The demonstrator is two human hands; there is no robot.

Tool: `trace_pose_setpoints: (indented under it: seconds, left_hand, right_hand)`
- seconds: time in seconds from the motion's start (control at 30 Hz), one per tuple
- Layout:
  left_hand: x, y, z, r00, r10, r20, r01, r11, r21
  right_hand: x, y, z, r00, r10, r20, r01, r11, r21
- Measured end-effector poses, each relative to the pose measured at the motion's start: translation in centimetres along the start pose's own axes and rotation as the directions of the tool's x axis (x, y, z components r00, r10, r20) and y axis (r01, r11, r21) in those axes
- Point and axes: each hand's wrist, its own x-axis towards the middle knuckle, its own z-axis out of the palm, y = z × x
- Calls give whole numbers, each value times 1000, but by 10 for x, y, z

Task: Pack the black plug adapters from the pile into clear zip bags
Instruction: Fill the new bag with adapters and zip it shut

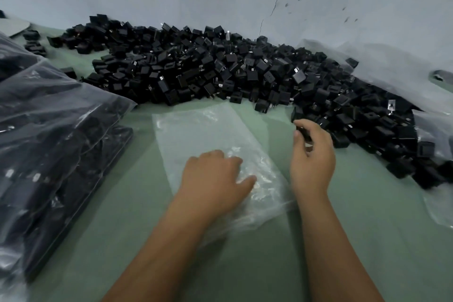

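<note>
A big pile of black plug adapters (220,71) stretches across the green table from back left to right. A clear zip bag (203,135) lies flat in the middle, in front of the pile. My left hand (215,179) rests on the bag's near end, fingers spread over the plastic. My right hand (312,154) is at the pile's near edge, to the right of the bag, its fingers curled round a black adapter (304,133) that is mostly hidden by the fingers.
Filled clear bags of adapters (49,144) are stacked at the left. Loose clear plastic (402,73) lies behind the pile at the right, against the grey wall. A few stray adapters (34,41) sit at back left. The green table (269,265) extends toward me.
</note>
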Motion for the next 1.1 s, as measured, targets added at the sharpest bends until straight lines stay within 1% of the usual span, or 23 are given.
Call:
trace_pose_setpoints:
  seconds: [0.03,0.07,0.1,0.13,0.17,0.23,0.27,0.3,0.33,0.37,0.43,0.5,0.53,0.57,0.67,0.7,0.77,0.83,0.9,0.97,1.03,1.1]
  left_hand:
    - [-4,9,5,989,74,125,-75,997,3]
    - [-7,16,11,962,126,241,-124,992,-23]
    - [-8,20,15,940,156,304,-153,988,-36]
    - [-9,21,17,939,177,296,-175,984,-33]
    - [-8,20,18,954,195,229,-196,980,-20]
    - [-7,18,15,975,221,-23,-220,975,31]
    - [-6,17,13,964,222,-147,-218,975,42]
    - [-7,16,11,950,213,-230,-216,976,12]
    - [-7,13,10,944,206,-257,-223,974,-39]
    - [-9,9,9,950,207,-234,-236,967,-100]
    - [-15,-4,9,965,238,-110,-259,933,-250]
    - [-21,-18,7,963,270,3,-244,873,-422]
    - [-24,-23,7,960,278,35,-227,845,-484]
    - [-26,-25,8,961,273,39,-212,822,-529]
    - [-28,-23,9,983,185,-16,-151,747,-647]
    - [-29,-22,9,988,155,-20,-126,717,-685]
    - [-30,-22,8,993,121,-13,-88,639,-764]
    - [-32,-23,6,994,107,-11,-71,569,-819]
    - [-32,-20,3,998,49,-34,-55,507,-860]
    - [-29,-18,4,993,-88,-81,-35,432,-901]
    - [-27,-16,5,967,-218,-133,-42,378,-925]
    - [-27,-15,5,958,-237,-159,-77,322,-943]
  right_hand:
    - [-5,-4,-4,999,-4,-43,4,1000,-1]
    - [-9,-7,-7,997,-13,-77,13,1000,-4]
    - [-14,-10,-11,994,-27,-107,27,1000,-1]
    - [-19,-13,-14,990,-44,-136,46,999,10]
    - [-24,-16,-16,985,-63,-162,68,997,24]
    - [-36,-23,-21,978,-95,-186,107,993,58]
    - [-42,-28,-22,979,-108,-175,121,991,61]
    - [-48,-32,-23,981,-126,-148,135,989,54]
    - [-53,-35,-23,983,-147,-106,152,987,44]
    - [-58,-37,-22,986,-159,-56,161,986,42]
    - [-66,-37,-20,988,-148,45,144,986,82]
    - [-70,-36,-18,986,-114,122,98,987,126]
    - [-72,-36,-17,984,-96,150,78,990,121]
    - [-72,-35,-16,983,-81,166,64,992,106]
    - [-73,-38,-17,982,-70,173,50,992,113]
    - [-74,-40,-18,980,-105,166,85,988,126]
    - [-77,-43,-21,957,-232,175,205,966,160]
    - [-83,-46,-22,911,-327,253,289,941,176]
    - [-87,-50,-20,869,-343,356,330,939,97]
    - [-87,-51,-15,843,-299,447,359,932,-56]
    - [-84,-50,-11,808,-249,534,403,895,-193]
    - [-83,-48,-8,793,-233,562,439,859,-264]
